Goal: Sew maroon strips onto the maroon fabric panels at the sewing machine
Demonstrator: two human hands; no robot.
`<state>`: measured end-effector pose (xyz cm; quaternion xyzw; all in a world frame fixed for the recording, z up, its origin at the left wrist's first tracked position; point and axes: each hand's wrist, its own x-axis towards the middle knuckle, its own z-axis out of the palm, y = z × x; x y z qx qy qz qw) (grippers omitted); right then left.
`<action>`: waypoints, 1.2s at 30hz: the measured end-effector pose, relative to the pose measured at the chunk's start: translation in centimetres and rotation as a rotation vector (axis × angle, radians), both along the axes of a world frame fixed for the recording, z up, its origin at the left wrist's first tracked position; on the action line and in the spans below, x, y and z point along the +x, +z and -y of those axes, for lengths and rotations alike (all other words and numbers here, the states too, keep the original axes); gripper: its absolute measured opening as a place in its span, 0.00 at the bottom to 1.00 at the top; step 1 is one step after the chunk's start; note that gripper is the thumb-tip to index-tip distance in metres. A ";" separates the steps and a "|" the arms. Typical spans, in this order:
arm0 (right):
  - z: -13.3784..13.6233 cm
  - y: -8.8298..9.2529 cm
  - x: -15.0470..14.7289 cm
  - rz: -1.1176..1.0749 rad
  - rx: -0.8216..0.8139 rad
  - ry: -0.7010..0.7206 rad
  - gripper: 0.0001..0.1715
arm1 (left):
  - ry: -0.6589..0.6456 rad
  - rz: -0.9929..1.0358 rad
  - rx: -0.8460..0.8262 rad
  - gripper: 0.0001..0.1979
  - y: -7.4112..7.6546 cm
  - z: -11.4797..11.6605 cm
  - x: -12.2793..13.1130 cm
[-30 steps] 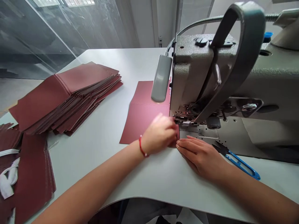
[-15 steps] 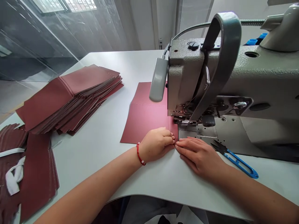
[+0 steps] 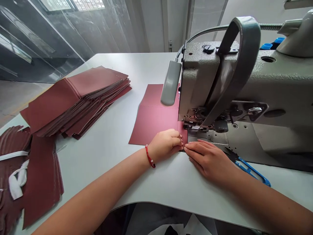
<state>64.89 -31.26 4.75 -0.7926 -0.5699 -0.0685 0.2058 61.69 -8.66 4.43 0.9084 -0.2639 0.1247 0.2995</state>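
A reddish-brown leather-like panel (image 3: 156, 122) with a stitched line across it lies flat on the table, its right edge under the head of a sewing machine (image 3: 195, 81). My left hand (image 3: 167, 143), with a red bracelet at the wrist, rests on the panel's near right part, its curled fingers gripping the edge strip. Against the near right corner of the panel, my right hand (image 3: 205, 156) has its fingers stretched out and side by side, fingertips touching the edge. The presser foot (image 3: 195, 128) is just beyond my fingers; the needle cannot be made out.
Blue-handled thread snips (image 3: 251, 169) lie beside my right wrist. At the left is a stack of brown panels (image 3: 80, 94); nearer stand more brown pieces (image 3: 40, 179), some bound with white strips (image 3: 18, 181). A grey lamp (image 3: 171, 83) hangs beside the machine head.
The whole view has shifted slightly, with the machine now a little farther right. Both hands keep nearly the same pose at the panel's near right corner.
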 end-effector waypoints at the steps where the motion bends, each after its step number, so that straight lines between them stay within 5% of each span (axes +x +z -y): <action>1: -0.1 0.0 0.1 0.006 -0.002 -0.001 0.17 | 0.002 0.007 -0.003 0.09 -0.1 -0.1 0.2; 19: -1.4 -0.6 1.7 0.126 -0.046 -0.142 0.19 | 0.035 0.064 0.108 0.15 0.1 -1.1 3.9; 36: -1.2 -0.9 0.8 0.315 -0.075 -0.071 0.24 | 0.124 0.114 0.162 0.13 -0.2 -1.3 6.2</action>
